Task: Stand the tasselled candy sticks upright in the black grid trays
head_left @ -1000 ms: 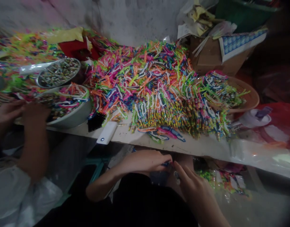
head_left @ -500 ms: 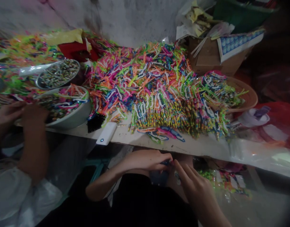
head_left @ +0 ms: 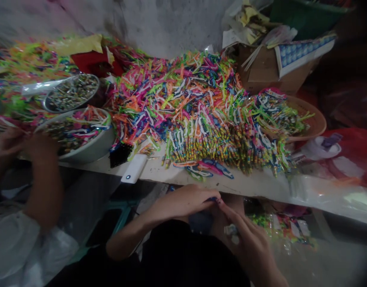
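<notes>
In front of my lap, just below the table edge, my left hand (head_left: 195,199) pinches a small dark-blue piece (head_left: 212,198) whose kind I cannot make out. My right hand (head_left: 247,229) meets it there, its fingertips closed at the piece's pinkish end. Some small pale objects (head_left: 232,232) show under the right palm; whether they are held is unclear. Beyond both hands, a bundle of thin yellow-patterned sticks with coloured tails (head_left: 207,145) lies along the table. A few loose coloured strips (head_left: 204,169) are at the front edge.
A big heap of coloured strips (head_left: 177,87) covers the back of the table (head_left: 177,179). To the left are a white power bank (head_left: 134,169), a pale basin (head_left: 87,145) and a metal bowl (head_left: 96,85). A co-worker's hands (head_left: 36,145) work beside the basin. An orange basket (head_left: 316,119) stands right.
My left hand has rolled over and its fingers have closed further around the dark-blue piece. My right fingertips have shifted slightly at its end. More of the pale objects shows under the right palm.
</notes>
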